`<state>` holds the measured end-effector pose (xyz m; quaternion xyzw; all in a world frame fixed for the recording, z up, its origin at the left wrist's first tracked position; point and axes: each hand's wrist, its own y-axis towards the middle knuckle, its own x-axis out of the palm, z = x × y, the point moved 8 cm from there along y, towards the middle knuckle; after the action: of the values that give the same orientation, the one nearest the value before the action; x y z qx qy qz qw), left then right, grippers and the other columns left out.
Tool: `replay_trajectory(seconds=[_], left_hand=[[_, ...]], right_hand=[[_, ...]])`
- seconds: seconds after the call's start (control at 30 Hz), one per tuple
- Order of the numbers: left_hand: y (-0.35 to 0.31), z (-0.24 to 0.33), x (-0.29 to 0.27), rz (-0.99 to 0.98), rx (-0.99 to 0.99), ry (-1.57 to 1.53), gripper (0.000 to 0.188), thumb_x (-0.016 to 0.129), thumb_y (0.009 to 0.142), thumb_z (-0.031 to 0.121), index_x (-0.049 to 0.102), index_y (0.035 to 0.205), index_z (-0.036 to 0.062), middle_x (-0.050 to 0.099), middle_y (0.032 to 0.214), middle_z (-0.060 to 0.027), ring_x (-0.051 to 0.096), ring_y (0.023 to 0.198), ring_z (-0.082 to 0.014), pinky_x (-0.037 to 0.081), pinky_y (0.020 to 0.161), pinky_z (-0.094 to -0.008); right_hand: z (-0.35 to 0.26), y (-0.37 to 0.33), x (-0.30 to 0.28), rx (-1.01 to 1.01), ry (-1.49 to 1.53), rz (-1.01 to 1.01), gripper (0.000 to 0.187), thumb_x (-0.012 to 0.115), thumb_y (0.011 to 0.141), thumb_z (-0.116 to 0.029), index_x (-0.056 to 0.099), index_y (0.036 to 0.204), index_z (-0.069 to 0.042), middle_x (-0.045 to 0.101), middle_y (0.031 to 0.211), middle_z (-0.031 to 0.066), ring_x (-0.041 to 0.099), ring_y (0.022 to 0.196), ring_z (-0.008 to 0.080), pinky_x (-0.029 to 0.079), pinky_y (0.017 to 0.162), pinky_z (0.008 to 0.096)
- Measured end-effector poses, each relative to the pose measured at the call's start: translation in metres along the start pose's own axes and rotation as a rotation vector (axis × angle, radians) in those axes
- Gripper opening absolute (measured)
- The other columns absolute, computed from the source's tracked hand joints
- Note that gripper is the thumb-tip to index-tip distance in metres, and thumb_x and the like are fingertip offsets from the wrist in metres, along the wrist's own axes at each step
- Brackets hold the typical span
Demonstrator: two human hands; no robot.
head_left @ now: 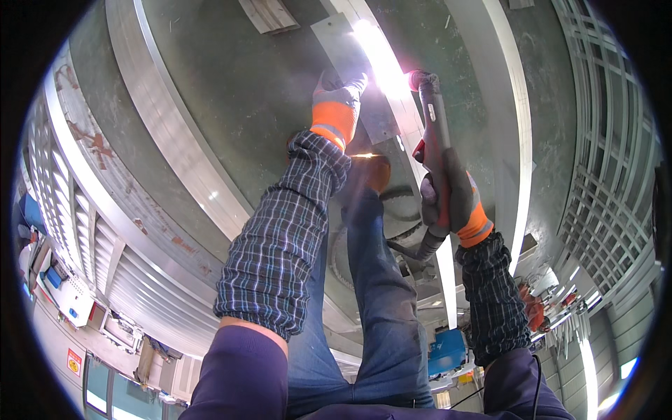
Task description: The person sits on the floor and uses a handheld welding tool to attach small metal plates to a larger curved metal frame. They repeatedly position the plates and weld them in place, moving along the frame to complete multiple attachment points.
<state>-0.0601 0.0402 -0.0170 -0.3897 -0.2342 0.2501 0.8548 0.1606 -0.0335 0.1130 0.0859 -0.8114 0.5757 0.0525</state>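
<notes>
My right hand [451, 192], in a dark glove with an orange cuff, is wrapped round the body of a handheld welding torch [435, 129]. Its nozzle end lies at a long, pale metal beam [406, 112], where a white and pink glare washes out the detail. Across the beam, my left hand [339, 101], in a grey and orange glove, grips the edge of a flat metal plate [378, 120]. Glare partly hides the fingertips there. A hose or cable [420, 252] curves away from the torch's lower end.
Another long metal beam [175, 119] runs along the left, and a further one [514, 91] along the right. Metal lattice panels [609, 140] stand at the right; slatted frames [105, 238] are at the left. My boot [378, 171] is on the green floor, near coiled hose [402, 203].
</notes>
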Motion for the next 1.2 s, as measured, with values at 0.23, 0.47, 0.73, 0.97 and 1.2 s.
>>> replay_trajectory(seconds=[0.23, 0.47, 0.73, 0.97, 1.2], left_hand=[[0.001, 0.018, 0.005, -0.071, 0.146, 0.048, 0.035, 0.077, 0.089, 0.003, 0.064, 0.121, -0.0013, 0.072, 0.107, -0.0074, 0.065, 0.091, -0.0191, 0.050, 0.082, -0.0301], [-0.012, 0.005, -0.027, -0.102, 0.186, 0.110, 0.033, 0.075, 0.093, 0.012, 0.063, 0.122, 0.0015, 0.071, 0.110, -0.0060, 0.063, 0.095, -0.0162, 0.050, 0.084, -0.0310], [-0.099, -0.008, -0.071, -0.115, -0.005, 0.257, 0.039, 0.075, 0.096, 0.022, 0.062, 0.126, 0.0001, 0.069, 0.116, -0.0066, 0.061, 0.101, -0.0158, 0.049, 0.089, -0.0291], [-0.148, -0.034, -0.061, -0.137, -0.123, 0.292, 0.033, 0.073, 0.098, 0.021, 0.062, 0.123, 0.0024, 0.069, 0.106, -0.0038, 0.060, 0.090, -0.0143, 0.050, 0.079, -0.0293], [-0.159, -0.031, -0.035, -0.233, -0.029, 0.555, 0.025, 0.063, 0.098, 0.006, 0.063, 0.123, 0.0029, 0.071, 0.107, -0.0054, 0.064, 0.090, -0.0161, 0.051, 0.076, -0.0298]], right_hand=[[-0.005, -0.013, -0.005, -0.041, -0.005, 0.103, 0.062, 0.045, 0.099, -0.068, 0.060, 0.096, -0.008, 0.052, 0.065, 0.0038, 0.051, 0.045, 0.0184, 0.040, 0.040, 0.0325], [-0.011, -0.062, -0.031, -0.105, 0.038, 0.095, 0.067, 0.044, 0.099, -0.067, 0.062, 0.095, -0.003, 0.055, 0.061, 0.0058, 0.055, 0.044, 0.0173, 0.043, 0.041, 0.0310], [0.045, -0.102, -0.040, 0.053, 0.224, 0.093, 0.063, 0.047, 0.099, -0.067, 0.059, 0.108, -0.007, 0.055, 0.064, 0.0063, 0.054, 0.043, 0.0196, 0.047, 0.041, 0.0333], [0.083, -0.131, -0.024, 0.120, 0.497, -0.088, 0.070, 0.050, 0.101, -0.061, 0.043, 0.145, -0.007, 0.056, 0.066, 0.0066, 0.054, 0.046, 0.0176, 0.047, 0.043, 0.0328], [0.098, -0.178, -0.009, 0.008, 0.447, -0.130, 0.059, 0.054, 0.100, -0.055, 0.053, 0.132, -0.006, 0.059, 0.071, 0.0043, 0.057, 0.051, 0.0127, 0.047, 0.046, 0.0268]])
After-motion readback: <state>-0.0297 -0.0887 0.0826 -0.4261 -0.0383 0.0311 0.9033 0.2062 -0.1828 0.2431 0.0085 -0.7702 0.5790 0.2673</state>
